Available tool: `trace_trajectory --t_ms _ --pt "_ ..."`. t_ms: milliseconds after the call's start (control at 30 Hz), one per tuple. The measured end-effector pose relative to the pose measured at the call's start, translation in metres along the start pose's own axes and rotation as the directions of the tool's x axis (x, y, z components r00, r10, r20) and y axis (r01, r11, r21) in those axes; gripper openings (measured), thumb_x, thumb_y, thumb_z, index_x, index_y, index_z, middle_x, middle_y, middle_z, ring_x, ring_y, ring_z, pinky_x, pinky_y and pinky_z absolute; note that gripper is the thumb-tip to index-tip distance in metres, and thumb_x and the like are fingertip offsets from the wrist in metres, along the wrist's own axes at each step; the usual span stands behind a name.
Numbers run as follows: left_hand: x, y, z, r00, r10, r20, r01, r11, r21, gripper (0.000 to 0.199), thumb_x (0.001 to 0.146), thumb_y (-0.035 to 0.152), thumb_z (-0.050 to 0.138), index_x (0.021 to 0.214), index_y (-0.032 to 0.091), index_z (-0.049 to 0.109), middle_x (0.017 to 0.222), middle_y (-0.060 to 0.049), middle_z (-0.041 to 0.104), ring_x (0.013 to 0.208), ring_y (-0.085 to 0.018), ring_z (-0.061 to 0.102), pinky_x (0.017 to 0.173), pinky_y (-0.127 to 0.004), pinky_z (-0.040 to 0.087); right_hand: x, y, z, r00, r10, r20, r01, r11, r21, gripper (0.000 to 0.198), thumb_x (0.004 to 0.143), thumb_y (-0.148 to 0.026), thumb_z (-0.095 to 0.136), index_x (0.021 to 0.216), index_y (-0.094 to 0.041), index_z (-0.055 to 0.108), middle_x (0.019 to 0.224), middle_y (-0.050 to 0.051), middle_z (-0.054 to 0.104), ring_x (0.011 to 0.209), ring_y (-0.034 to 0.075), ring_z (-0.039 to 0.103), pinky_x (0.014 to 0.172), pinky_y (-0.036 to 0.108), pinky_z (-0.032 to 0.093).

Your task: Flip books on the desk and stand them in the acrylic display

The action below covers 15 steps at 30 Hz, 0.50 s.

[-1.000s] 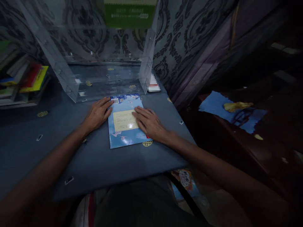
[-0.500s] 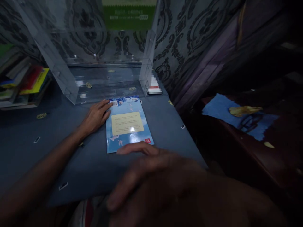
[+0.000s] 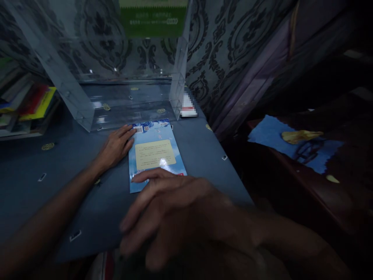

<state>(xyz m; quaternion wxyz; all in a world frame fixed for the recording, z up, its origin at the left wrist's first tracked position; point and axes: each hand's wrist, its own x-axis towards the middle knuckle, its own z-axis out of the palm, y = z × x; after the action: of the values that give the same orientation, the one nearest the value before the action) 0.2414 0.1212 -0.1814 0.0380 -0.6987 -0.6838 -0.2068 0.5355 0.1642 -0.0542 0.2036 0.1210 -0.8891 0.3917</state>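
A light-blue book (image 3: pixel 153 134) lies flat on the dark blue tablecloth (image 3: pixel 204 167), with a cream text panel, barcode and square code facing up. My left hand (image 3: pixel 116 147) rests at its upper left edge, fingers stretched out and touching the cover near the barcode. Over the book's lower end hovers my right hand (image 3: pixel 175 202), its fingers loosely spread and curved, holding nothing. It hides the lower right part of the cover. Whether its fingertips touch the book I cannot tell.
Behind the book stands a clear plastic rack (image 3: pixel 78 99) with a green packet (image 3: pixel 154 21) at its upper part. Stacked books (image 3: pixel 32 103) sit at the left. Right of the table, a blue cloth (image 3: pixel 268 132) lies on a dark red surface (image 3: pixel 288 175).
My right hand has moved forward and left, farther over the book's lower end. My left hand stays at the book's upper left edge. The view has shifted slightly.
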Motion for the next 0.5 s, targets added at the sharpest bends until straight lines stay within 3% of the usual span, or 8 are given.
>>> trace_trajectory --t_ms 67,133,200,267,367,500 --pt "-0.001 0.0 0.002 1.0 0.004 -0.02 -0.004 1.0 -0.011 0.046 0.105 0.039 0.035 0.138 0.017 0.06 0.147 -0.014 0.059 0.141 -0.03 0.052 0.119 -0.053 0.041 -0.006 0.016 0.014 0.999 0.03 -0.046 -0.028 0.999 0.045 0.028 0.105 -0.038 0.053 0.094 -0.024 0.074 0.11 0.001 0.08 0.115 0.015 0.072 0.119 0.036 0.043" --pt "-0.002 -0.001 0.004 0.999 0.008 -0.04 -0.009 1.0 -0.017 0.046 0.106 0.039 0.036 0.139 0.017 0.06 0.147 -0.014 0.059 0.141 -0.03 0.052 0.118 -0.053 0.043 -0.015 0.037 0.029 0.992 0.123 -0.029 -0.125 0.983 -0.134 0.029 0.104 -0.042 0.056 0.11 -0.02 0.072 0.125 0.008 0.076 0.127 0.02 0.065 0.123 0.047 0.038" --pt "-0.003 -0.001 0.005 0.999 0.017 -0.052 -0.017 1.0 -0.01 0.045 0.106 0.039 0.037 0.139 0.018 0.06 0.148 -0.014 0.059 0.141 -0.03 0.053 0.117 -0.053 0.044 -0.026 0.06 0.042 0.969 0.248 0.005 -0.229 0.904 -0.362 0.046 0.101 -0.042 0.062 0.139 -0.016 0.059 0.154 0.017 0.053 0.15 0.028 0.041 0.125 0.059 0.028" --pt "-0.003 -0.001 0.006 0.998 0.022 -0.059 -0.022 1.0 0.003 0.045 0.106 0.039 0.038 0.139 0.018 0.059 0.148 -0.014 0.059 0.14 -0.03 0.053 0.116 -0.054 0.045 -0.037 0.079 0.049 0.952 0.307 0.012 -0.265 0.839 -0.475 0.065 0.099 -0.045 0.064 0.151 -0.011 0.046 0.161 0.022 0.04 0.155 0.032 0.029 0.125 0.063 0.027" --pt "-0.004 -0.001 0.007 0.998 0.017 -0.061 -0.016 1.0 0.022 0.045 0.107 0.038 0.036 0.139 0.018 0.06 0.147 -0.015 0.059 0.14 -0.031 0.053 0.114 -0.054 0.047 -0.048 0.094 0.051 0.944 0.328 0.021 -0.269 0.808 -0.524 0.074 0.099 -0.05 0.061 0.157 -0.009 0.037 0.162 0.024 0.037 0.156 0.033 0.027 0.124 0.063 0.028" --pt "-0.004 -0.001 0.01 0.998 0.01 -0.061 -0.008 1.0 0.028 0.045 0.106 0.037 0.036 0.14 0.018 0.06 0.148 -0.015 0.059 0.141 -0.031 0.053 0.114 -0.053 0.047 -0.057 0.089 0.047 0.942 0.33 0.055 -0.251 0.807 -0.535 0.076 0.1 -0.045 0.062 0.161 -0.013 0.03 0.164 0.02 0.034 0.157 0.031 0.023 0.126 0.06 0.026"
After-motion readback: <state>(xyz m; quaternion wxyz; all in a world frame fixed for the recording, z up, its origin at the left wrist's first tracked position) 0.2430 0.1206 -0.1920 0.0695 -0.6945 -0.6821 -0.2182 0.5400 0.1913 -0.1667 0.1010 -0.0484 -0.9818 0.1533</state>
